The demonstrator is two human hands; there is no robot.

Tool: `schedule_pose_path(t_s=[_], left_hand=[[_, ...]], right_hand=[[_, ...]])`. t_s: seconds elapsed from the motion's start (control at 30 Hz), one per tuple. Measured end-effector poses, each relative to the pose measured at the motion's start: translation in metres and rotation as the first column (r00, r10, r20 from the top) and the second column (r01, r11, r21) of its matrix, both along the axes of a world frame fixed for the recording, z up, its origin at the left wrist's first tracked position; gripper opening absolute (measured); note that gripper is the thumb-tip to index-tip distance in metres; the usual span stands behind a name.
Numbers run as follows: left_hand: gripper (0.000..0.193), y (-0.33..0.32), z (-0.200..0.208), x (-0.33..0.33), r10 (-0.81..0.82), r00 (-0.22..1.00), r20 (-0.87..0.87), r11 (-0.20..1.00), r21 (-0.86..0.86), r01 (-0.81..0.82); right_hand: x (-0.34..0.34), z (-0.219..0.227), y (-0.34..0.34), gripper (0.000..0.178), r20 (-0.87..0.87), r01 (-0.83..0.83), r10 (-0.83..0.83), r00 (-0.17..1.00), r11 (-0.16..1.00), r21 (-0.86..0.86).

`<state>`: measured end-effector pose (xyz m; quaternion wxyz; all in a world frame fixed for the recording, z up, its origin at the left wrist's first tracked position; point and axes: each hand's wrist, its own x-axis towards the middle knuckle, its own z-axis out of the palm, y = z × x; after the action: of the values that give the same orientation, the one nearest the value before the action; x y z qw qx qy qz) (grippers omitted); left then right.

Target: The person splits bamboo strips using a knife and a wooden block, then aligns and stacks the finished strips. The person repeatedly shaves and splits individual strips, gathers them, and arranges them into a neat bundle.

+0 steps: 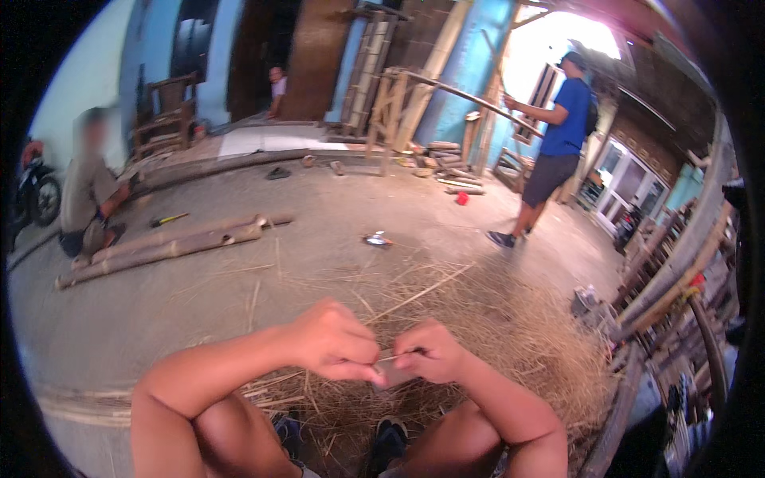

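The person sits low with knees drawn up, both hands meeting just above a heap of dry straw-like shavings (494, 327) on the concrete ground (319, 231). The left hand (335, 341) is curled, thumb and forefinger pinched on one end of a thin pale sliver of bamboo (388, 359); the right hand (426, 350) is closed the same way on the other end, so the sliver runs between the two hands, knuckles nearly touching. Dark shoes (390, 436) show below, between the knees. Farther out on the ground, toward its left edge, long bamboo poles (171, 245) lie side by side, and a person in grey (88, 191) squats just behind them. Toward the far right, a person in a blue shirt (558, 143) stands holding a long pole (478, 101) across a wooden frame (390, 107).
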<state>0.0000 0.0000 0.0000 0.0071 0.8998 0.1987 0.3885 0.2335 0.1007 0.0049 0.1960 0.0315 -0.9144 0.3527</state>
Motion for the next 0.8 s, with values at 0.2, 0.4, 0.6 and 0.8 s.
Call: schedule_pose_path(t_s=[0.2,0.4,0.6,0.8], left_hand=[[0.041,0.011,-0.013,0.006,0.123,0.992,0.025,0.988,0.091,-0.125],[0.044,0.02,-0.023,0.002,0.222,0.972,-0.075,0.975,0.024,-0.221],[0.042,0.024,-0.036,0.006,0.196,0.978,-0.073,0.98,-0.022,-0.198],[0.046,0.027,-0.049,0.011,0.22,0.969,-0.114,0.956,-0.171,-0.238]], right_hand=[[-0.003,-0.006,-0.004,0.035,-0.248,0.313,-0.314,0.916,0.949,-0.045],[-0.006,-0.001,0.002,0.038,-0.327,0.524,-0.466,0.822,0.843,0.116],[-0.006,0.004,0.003,0.036,-0.363,0.589,-0.483,0.797,0.755,0.288],[0.0,0.004,0.006,0.039,-0.21,0.627,-0.591,0.779,0.717,0.306]])
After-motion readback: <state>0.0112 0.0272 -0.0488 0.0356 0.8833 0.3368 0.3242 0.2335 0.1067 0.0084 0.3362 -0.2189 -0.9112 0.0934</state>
